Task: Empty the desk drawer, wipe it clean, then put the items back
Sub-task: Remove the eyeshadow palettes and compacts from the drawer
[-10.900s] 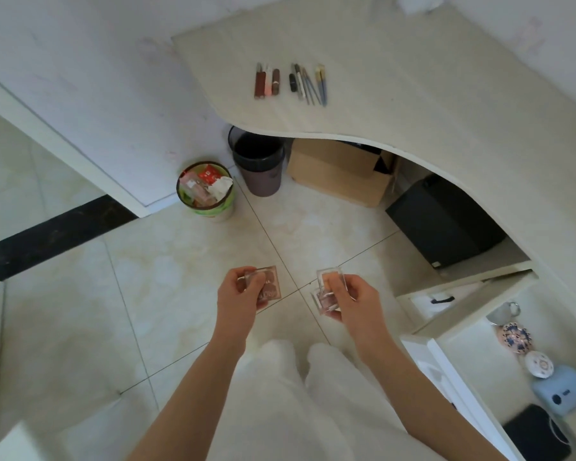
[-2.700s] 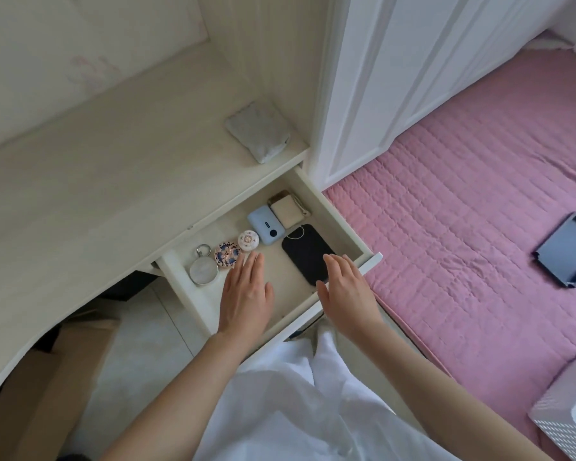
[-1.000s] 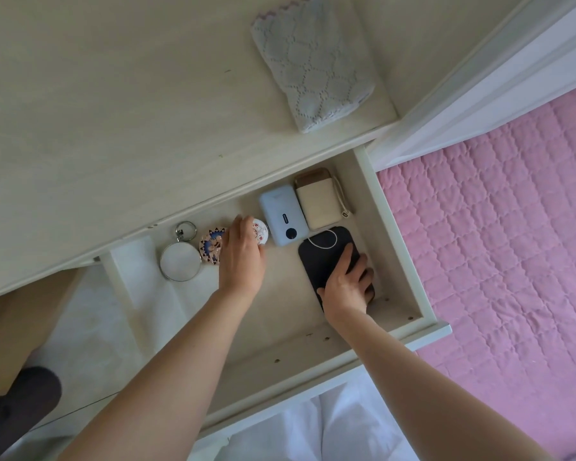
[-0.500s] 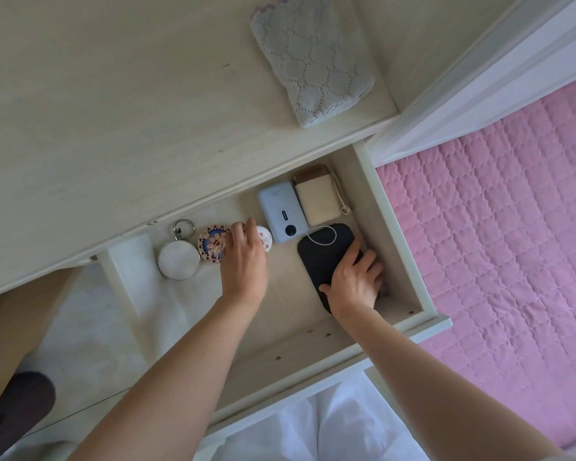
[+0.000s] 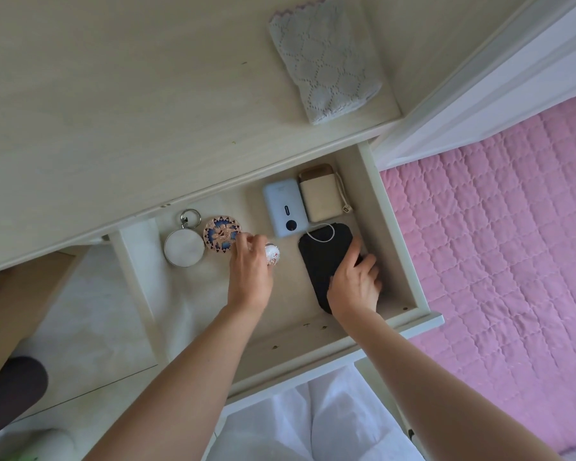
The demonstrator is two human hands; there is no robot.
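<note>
Both hands down in the open drawer [image 5: 401, 247]. Left hand [image 5: 250, 271] curled round a small white round case [image 5: 272, 254], lifted beside the patterned compact [image 5: 221, 232]. Right hand [image 5: 354, 282] gripping the black pouch [image 5: 323, 257] by its edge (fingertips tucked under). Blue device [image 5: 285, 207], beige pouch [image 5: 320, 194], round mirror [image 5: 184, 247] lying inside; cloth [image 5: 325, 61] on the desk [image 5: 113, 94].

In the open drawer [image 5: 393, 227], the left hand [image 5: 250, 271] pinches a small white round case [image 5: 272, 254], while the right hand [image 5: 354, 284] grips the black pouch [image 5: 323, 257]. A folded cloth [image 5: 323, 58] lies on the surface [image 5: 113, 94].
</note>
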